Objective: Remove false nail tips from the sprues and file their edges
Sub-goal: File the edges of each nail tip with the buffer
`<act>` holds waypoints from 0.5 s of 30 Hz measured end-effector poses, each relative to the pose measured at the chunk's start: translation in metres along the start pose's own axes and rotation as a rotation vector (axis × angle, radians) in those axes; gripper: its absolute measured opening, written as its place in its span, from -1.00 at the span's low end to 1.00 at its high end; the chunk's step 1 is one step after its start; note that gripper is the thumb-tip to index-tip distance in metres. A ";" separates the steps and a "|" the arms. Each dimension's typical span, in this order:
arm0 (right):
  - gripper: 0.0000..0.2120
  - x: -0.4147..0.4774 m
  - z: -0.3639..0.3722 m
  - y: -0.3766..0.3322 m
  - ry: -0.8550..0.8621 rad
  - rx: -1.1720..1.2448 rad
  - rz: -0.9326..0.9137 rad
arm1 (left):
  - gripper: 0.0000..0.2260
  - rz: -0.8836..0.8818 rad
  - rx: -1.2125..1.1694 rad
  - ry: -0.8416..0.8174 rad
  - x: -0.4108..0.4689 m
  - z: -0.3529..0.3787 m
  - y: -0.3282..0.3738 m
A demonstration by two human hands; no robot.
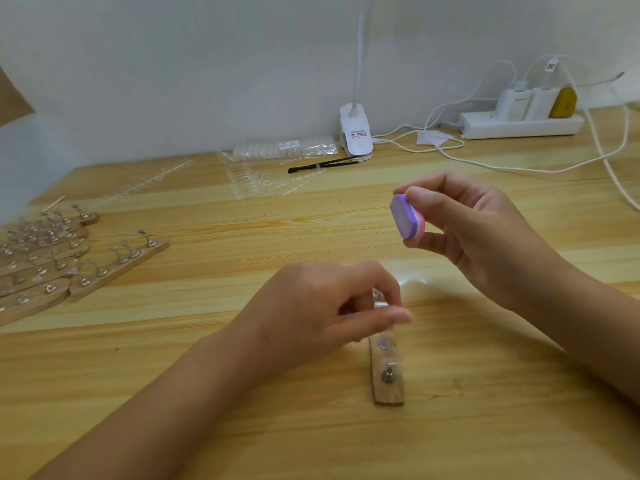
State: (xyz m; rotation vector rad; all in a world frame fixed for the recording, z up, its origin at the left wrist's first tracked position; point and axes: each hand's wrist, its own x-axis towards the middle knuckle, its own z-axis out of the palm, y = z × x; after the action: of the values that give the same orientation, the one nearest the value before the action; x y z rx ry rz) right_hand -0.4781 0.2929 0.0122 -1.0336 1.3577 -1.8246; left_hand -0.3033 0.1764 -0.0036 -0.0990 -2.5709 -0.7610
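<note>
Pinching a small pale piece point(379, 303) between thumb and curled fingertips, the left hand point(329, 306) is over the far end of a wooden strip point(388, 386) lying mid-worktop point(207, 358), toward the near edge. Blur hides whether the piece is a nail tip or a metal peg. One metal peg point(388, 374) stands upright near the strip's near end. The right hand point(478, 237), raised and apart from the left, has thumb and fingers clamped on a purple-and-pink filing block point(407, 216). Clear sprues of nail tips point(256, 181) lie toward the far edge, beside a bag of tips point(284, 148), a black brush point(318, 165) and a white clip lamp point(356, 133). More pegged strips point(69, 261) crowd the left edge. A power strip point(519, 124) sits at the far right corner.
</note>
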 end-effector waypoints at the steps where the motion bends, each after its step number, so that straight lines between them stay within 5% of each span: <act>1: -0.91 0.000 0.000 0.001 -0.011 -0.005 0.004 | -0.82 0.028 0.094 -0.010 0.000 0.001 0.000; 15: -0.84 0.000 -0.001 0.004 -0.025 -0.032 0.057 | -0.81 0.110 0.147 -0.015 0.000 0.002 0.002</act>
State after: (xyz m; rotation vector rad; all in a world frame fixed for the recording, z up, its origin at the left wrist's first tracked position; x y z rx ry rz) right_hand -0.4784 0.2924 0.0078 -1.0200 1.3922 -1.7481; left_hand -0.3033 0.1788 -0.0042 -0.1980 -2.6017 -0.5315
